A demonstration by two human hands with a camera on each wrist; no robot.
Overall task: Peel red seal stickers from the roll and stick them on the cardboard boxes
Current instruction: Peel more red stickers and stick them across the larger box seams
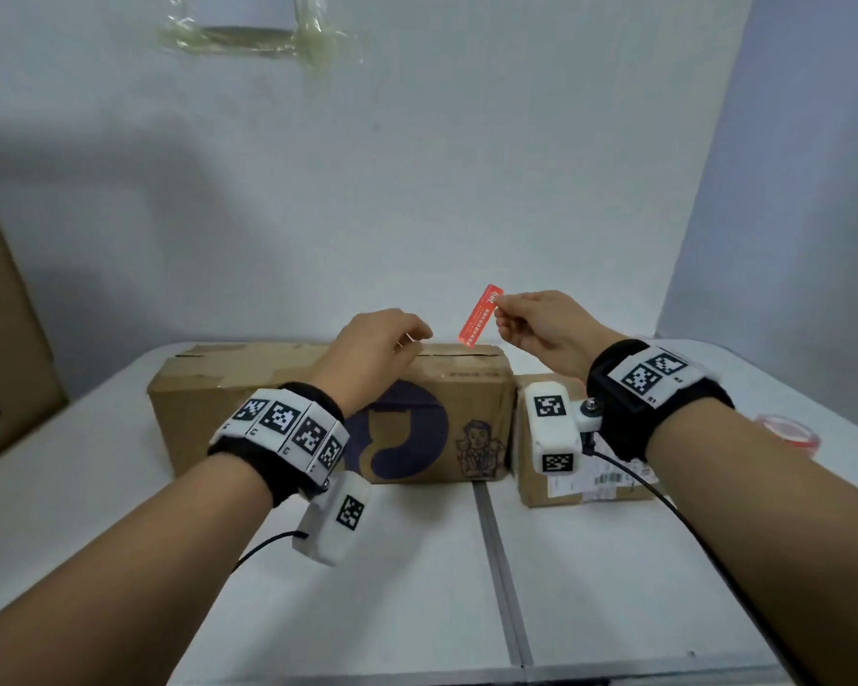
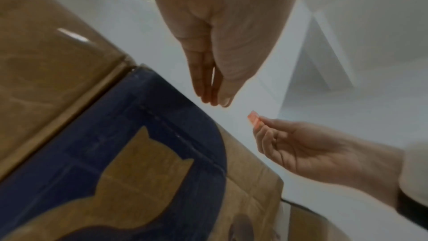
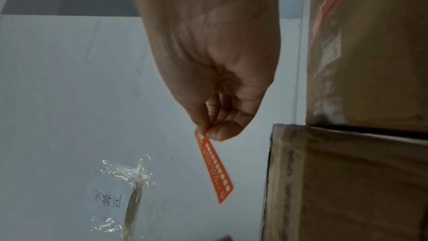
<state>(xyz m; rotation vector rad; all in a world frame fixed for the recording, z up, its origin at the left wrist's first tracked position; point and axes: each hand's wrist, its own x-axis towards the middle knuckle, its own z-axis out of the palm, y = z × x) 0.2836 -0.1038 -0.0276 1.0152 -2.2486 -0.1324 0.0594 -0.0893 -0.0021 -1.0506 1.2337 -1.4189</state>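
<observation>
The right hand pinches a red seal sticker by its top end above the printed cardboard box. At its nine o'clock, the left hand hovers with fingers loosely curled, holding nothing. The free end dangles — it could curl, stick to itself or land crooked.

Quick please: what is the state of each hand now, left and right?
Left hand: open, fingers straight and together, holding nothing, above the big box.
Right hand: pinches the top end of the red sticker, which hangs free.

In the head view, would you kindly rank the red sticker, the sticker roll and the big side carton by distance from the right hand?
1. Red sticker, pinched in the right hand.
2. Sticker roll, on the table's right.
3. Big side carton, far left.
</observation>
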